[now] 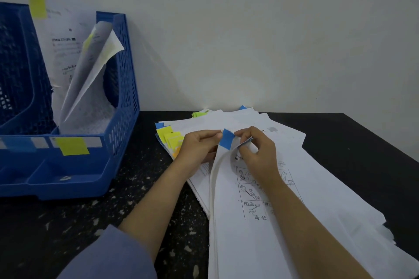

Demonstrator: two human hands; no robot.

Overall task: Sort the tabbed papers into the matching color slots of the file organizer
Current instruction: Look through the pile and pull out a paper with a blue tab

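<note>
Both hands are at the top of the loose pile of papers on the dark table, working one sheet free. The left hand pinches the lifted sheet right beside its blue tab, fingertips just to the left of the tab, while the right hand, just across the tab, has its fingers curled round the corners of the sheets below it — apparently holding them apart. The sheet looks thin, light and floppy; it already bows in a long curl down toward the person, so it will likely sag and crease if held at one corner only. A grip near the tabbed edge seems sensible. The tab itself could peel or tear. Well off to the left of the left hand stands the blue file organizer, one slot marked with a yellow label and already holding papers.
</note>
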